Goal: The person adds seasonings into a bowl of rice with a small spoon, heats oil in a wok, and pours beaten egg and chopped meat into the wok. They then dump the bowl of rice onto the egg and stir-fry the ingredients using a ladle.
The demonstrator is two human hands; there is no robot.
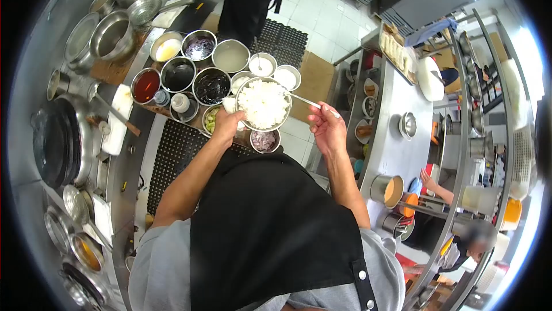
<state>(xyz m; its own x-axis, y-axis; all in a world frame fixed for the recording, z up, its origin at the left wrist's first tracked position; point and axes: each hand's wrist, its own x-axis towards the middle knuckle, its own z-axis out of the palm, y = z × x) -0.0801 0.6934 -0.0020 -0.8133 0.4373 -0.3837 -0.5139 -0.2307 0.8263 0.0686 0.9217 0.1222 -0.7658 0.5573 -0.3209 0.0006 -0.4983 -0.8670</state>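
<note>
In front of my chest is a metal bowl (240,116) heaped with white rice (263,104). My left hand (229,127) grips the near left side of its rim, with something white like a folded cloth (229,105) beside the thumb. My right hand (329,128) pinches the handle of a metal spoon (305,100), whose head is hidden in or behind the rice. Just below the bowl is a container of chopped purple onion (264,140). Left of it, a container of chopped green vegetable (211,120) is partly covered by my left arm.
Several metal pots of sauces and powders stand beyond the bowl, including a red sauce (146,86) and a dark sauce (211,86). Woks and a ladle (115,109) line the left stove. A steel counter (397,138) runs along the right. Another person (247,0) stands ahead.
</note>
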